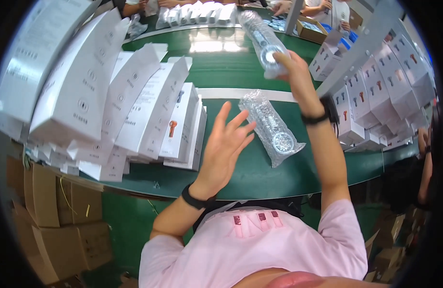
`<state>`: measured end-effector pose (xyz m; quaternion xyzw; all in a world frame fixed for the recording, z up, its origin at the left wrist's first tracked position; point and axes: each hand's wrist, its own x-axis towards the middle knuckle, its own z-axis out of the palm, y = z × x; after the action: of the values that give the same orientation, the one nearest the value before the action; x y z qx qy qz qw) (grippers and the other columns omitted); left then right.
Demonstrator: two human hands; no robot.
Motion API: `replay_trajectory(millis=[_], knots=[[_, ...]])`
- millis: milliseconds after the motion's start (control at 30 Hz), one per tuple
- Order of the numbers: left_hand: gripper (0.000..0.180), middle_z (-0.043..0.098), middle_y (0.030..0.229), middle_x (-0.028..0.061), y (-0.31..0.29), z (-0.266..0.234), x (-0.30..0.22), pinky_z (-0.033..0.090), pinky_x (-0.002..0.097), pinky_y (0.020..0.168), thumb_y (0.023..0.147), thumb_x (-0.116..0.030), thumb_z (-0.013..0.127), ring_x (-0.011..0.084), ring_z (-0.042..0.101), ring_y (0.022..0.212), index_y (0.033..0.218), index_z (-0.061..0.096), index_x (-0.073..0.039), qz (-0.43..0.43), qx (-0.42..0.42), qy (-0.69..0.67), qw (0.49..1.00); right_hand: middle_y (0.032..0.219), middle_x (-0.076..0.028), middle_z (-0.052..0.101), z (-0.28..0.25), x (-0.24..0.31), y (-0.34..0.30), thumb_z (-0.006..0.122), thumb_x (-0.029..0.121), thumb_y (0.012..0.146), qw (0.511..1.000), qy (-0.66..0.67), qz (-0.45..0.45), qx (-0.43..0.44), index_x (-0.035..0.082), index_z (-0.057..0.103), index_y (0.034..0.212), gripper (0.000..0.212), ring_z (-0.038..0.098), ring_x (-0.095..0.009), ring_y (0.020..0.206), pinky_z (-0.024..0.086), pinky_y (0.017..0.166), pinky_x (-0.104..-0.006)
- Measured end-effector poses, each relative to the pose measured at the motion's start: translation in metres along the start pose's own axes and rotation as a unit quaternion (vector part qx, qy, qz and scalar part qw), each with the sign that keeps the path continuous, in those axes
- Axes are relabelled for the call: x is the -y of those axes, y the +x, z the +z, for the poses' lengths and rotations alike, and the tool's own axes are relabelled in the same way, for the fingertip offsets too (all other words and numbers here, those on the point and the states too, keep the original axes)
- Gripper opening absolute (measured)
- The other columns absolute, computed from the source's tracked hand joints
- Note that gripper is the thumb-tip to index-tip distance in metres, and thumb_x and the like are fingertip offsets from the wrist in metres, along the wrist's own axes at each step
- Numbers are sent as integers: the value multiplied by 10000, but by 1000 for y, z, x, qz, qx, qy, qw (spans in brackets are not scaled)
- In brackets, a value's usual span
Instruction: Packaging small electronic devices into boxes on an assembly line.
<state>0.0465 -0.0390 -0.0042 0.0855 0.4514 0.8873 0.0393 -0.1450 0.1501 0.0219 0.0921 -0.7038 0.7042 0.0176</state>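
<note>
My right hand is reaching out over the green work surface, its fingers closed round the round end of a bubble-wrapped handheld fan. A second bubble-wrapped fan lies slanted on the near green table, its round head toward me. Just left of that one, my left hand hovers with fingers spread and holds nothing. White boxes with raised flaps stand in a leaning row on the left, close to my left hand. Printed fan pictures show on the boxes.
More white boxes are stacked at the right beside a slanted grey post. Across the green surface sits a row of white wrapped items, with other people's hands beyond. Brown cartons stand on the floor at lower left.
</note>
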Motion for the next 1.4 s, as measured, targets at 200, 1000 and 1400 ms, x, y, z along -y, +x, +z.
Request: replay_trajectory(millis=[200,1000,1400], knots=[[538,608,1189,71,7,23,25,467,302,935,873,-159,734,178,602,1063,1325,472,-25,41,-29,-130,990,1308,-131,539,41,33,-170,714,310,874,989,-28,-116,84,-34,491,1323,607,524,-248,1219,385,1048,-368],[807,552,1024,250,-42,-10,10,449,423,425,757,-545,689,376,582,614,1331,448,-31,-207,191,-419,863,873,-44,632,28,94,-161,767,79,729,805,-283,-508,121,77,708,979,257,597,-267,896,410,1006,-554],[638,471,985,267,-25,-20,31,412,399,375,911,-614,467,428,547,546,1277,490,-91,-268,393,-581,660,942,-52,618,43,90,-166,760,51,691,772,-292,-558,86,86,692,1062,379,587,-275,914,433,984,-554]])
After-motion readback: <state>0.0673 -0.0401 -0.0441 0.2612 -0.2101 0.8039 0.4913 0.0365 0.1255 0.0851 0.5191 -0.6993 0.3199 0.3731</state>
